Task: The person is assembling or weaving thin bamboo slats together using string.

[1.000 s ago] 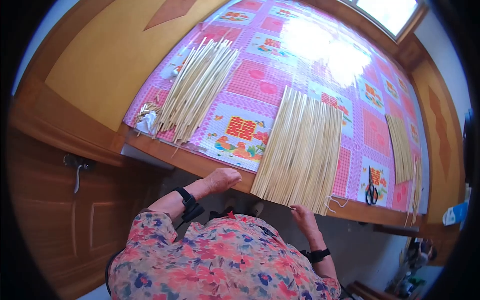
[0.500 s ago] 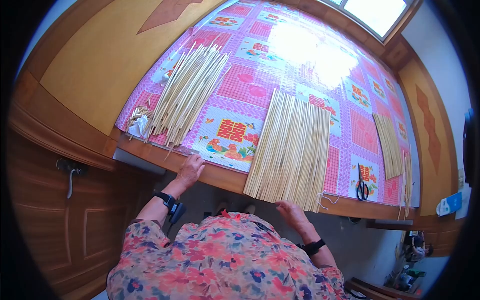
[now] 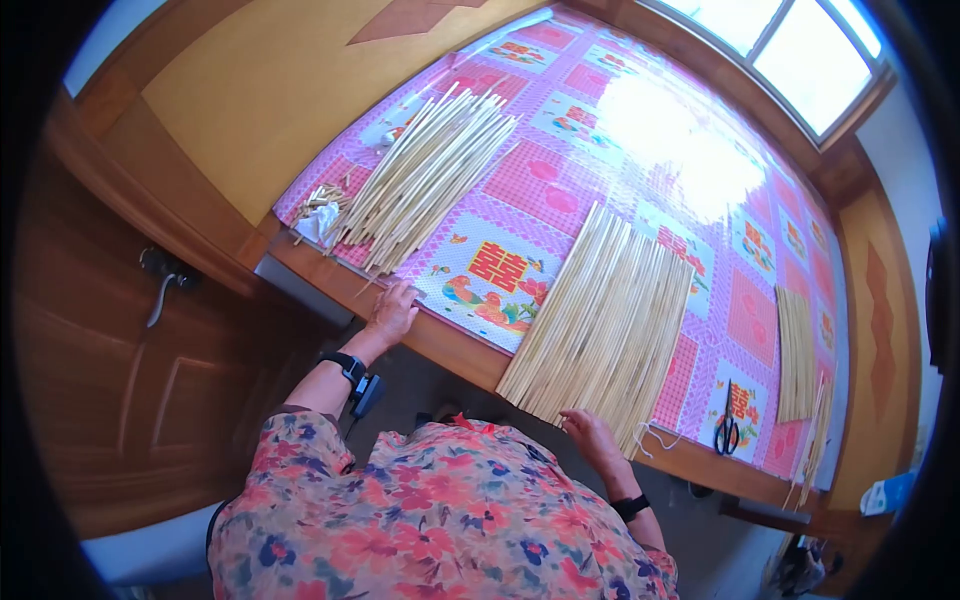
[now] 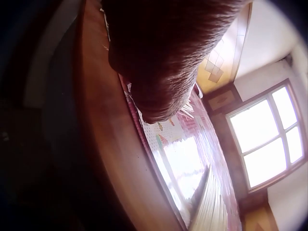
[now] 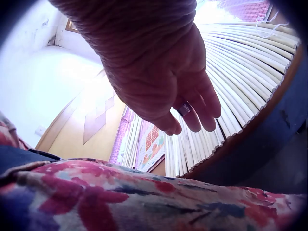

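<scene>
In the head view my left hand point(image 3: 393, 313) rests on the table's front edge, just below the loose pile of sticks point(image 3: 430, 175), holding nothing. The left wrist view shows this hand point(image 4: 159, 72) dark against the wooden edge, its fingers largely hidden. My right hand point(image 3: 592, 436) is at the near end of a flat mat of sticks laid side by side point(image 3: 605, 320). In the right wrist view, the fingers of this hand point(image 5: 168, 77) hang relaxed, a ring on one, over the stick ends point(image 5: 240, 86); whether they touch is unclear.
Black scissors point(image 3: 727, 432) lie right of the mat, beside a white string point(image 3: 655, 440). Further right are a narrower bundle of sticks point(image 3: 795, 355) and a few loose ones. Short pieces and a crumpled white scrap point(image 3: 318, 224) lie at the left corner. A patterned plastic cover point(image 3: 545, 185) spreads over the table.
My left hand has moved left from near the mat to the table edge below the loose pile. My right hand has shifted slightly left along the mat's near end.
</scene>
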The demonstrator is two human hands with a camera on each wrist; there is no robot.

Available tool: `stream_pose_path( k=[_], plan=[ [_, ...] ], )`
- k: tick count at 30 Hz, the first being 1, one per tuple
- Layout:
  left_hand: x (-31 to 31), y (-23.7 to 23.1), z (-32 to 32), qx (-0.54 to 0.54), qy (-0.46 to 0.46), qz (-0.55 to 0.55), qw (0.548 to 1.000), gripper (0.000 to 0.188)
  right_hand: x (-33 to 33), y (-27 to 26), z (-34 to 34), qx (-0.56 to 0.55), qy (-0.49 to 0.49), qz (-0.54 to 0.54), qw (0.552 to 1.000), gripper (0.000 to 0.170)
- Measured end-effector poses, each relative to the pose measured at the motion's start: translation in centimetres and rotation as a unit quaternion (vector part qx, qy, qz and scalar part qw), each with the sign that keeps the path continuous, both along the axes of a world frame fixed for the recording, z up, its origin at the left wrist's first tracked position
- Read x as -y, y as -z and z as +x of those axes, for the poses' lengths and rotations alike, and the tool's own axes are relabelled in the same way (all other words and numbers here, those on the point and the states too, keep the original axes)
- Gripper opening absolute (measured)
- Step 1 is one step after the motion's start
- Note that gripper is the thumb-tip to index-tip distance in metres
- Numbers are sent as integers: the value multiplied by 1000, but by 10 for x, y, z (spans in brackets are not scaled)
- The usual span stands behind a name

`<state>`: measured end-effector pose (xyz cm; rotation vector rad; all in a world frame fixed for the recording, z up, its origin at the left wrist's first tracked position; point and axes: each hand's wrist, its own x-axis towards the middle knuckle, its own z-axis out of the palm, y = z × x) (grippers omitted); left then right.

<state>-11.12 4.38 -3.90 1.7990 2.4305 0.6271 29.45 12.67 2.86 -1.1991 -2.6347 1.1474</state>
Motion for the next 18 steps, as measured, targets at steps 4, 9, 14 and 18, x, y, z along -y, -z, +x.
stream_pose_path(
  k=[4,9,14,18],
  plan=[
    [5,-1,-1,7,-26,-7,1000,28,-10,-4,-1,-3,-33,6,999,21],
    [2,-5,0,17,-25,27,999,21,-21,-3,-2,-25,-41,4,999,21],
    [-14,-17,-10,75,3,60,995,17,-25,-5,-11,-29,-39,-26,998,22],
    [-42,-31,-37,105,3,76,992,20,-27,-6,-32,-21,-9,-33,999,23]
  ],
)
